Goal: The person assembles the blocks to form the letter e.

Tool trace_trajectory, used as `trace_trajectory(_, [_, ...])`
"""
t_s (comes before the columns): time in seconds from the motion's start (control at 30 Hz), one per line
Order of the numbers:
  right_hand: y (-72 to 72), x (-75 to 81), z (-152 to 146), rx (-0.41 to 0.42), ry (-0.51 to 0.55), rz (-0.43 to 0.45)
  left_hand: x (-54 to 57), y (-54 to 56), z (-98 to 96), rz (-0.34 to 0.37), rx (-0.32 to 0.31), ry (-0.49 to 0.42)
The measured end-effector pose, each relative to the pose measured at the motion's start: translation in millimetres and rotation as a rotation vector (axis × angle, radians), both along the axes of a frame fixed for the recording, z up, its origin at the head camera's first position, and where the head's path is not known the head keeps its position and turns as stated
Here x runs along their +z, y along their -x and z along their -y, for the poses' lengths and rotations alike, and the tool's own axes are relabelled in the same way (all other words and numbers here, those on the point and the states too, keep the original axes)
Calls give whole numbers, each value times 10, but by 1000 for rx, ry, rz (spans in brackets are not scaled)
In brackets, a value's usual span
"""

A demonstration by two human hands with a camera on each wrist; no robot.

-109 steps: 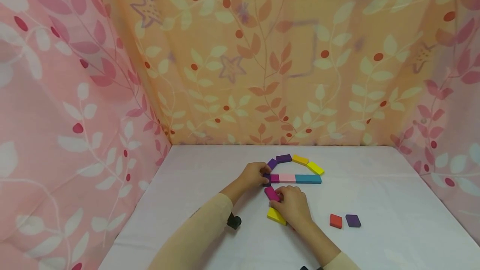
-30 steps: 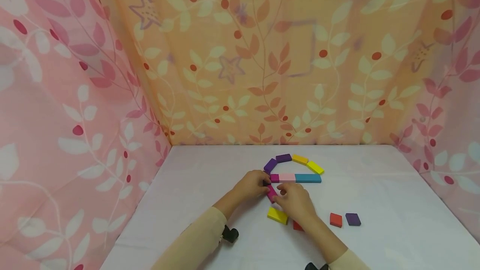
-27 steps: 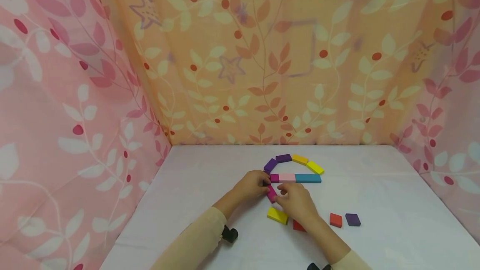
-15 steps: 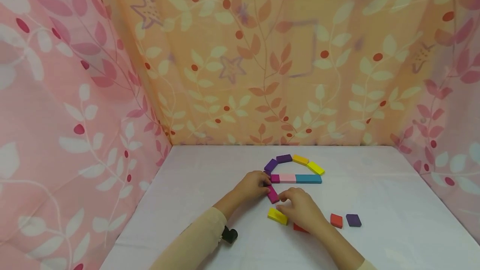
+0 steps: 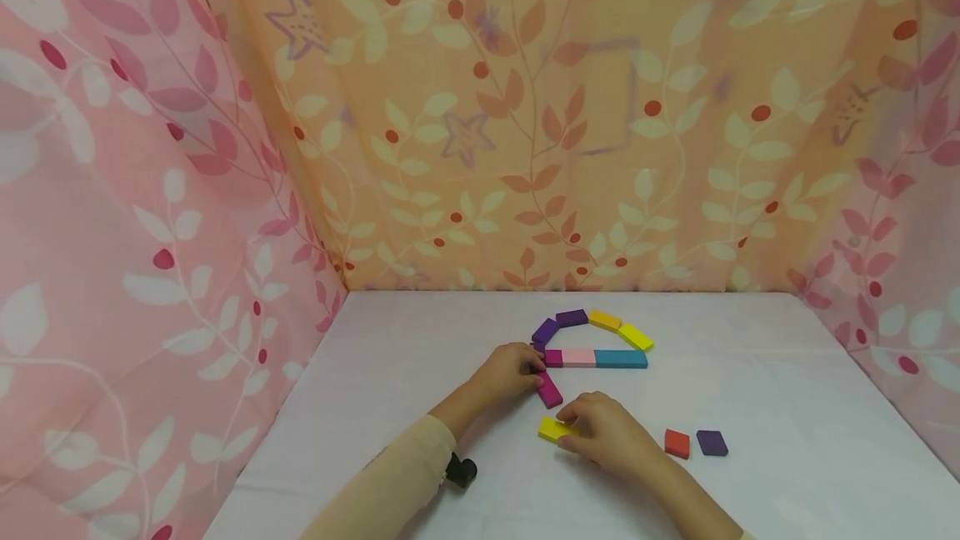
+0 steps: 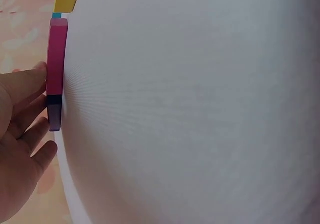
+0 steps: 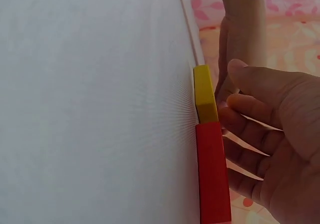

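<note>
My left hand [image 5: 510, 369] holds a dark purple block [image 6: 55, 113] at the left end of the row, fingertips curled at it. A magenta block [image 5: 551, 392] slants down from there, its upper end by my thumb. My right hand [image 5: 613, 436] is low over a yellow block [image 5: 552, 430], thumb and forefinger spread apart at its right end. In the right wrist view a red block [image 7: 213, 171] lies nearer the camera beside the fingers; the right hand hides it in the head view.
A straight row has a small magenta block [image 5: 553, 358], a pink block [image 5: 578, 358] and a blue block [image 5: 621, 359]. Above arch purple blocks [image 5: 572, 318], an orange block [image 5: 604, 320] and a yellow one [image 5: 636, 337]. A red square [image 5: 677, 443] and a purple square [image 5: 712, 442] lie right.
My right hand has left the magenta block, which now sits closer to the row's left end, and has moved down to the yellow block. My left hand stays at the dark purple block.
</note>
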State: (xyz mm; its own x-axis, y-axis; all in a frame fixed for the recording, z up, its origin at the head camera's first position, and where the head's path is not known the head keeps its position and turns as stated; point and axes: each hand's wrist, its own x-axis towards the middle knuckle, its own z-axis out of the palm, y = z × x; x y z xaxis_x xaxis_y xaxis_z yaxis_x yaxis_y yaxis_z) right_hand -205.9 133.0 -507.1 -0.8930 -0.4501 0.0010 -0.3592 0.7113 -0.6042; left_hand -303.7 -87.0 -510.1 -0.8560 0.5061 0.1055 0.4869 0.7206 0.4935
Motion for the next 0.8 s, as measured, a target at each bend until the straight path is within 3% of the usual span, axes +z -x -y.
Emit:
trace_trajectory(0.17, [-18,-7,2,-13,-8,-20,-15,6,2,3,9,-12])
trace_trajectory(0.4, [-28,-29,34,-31,-23,-56,-1,-11,-8,59,52,-37])
trace_trajectory(0.8, [-5,-127,60,-56,-65,-124,35,-10,-17,46,49,-18])
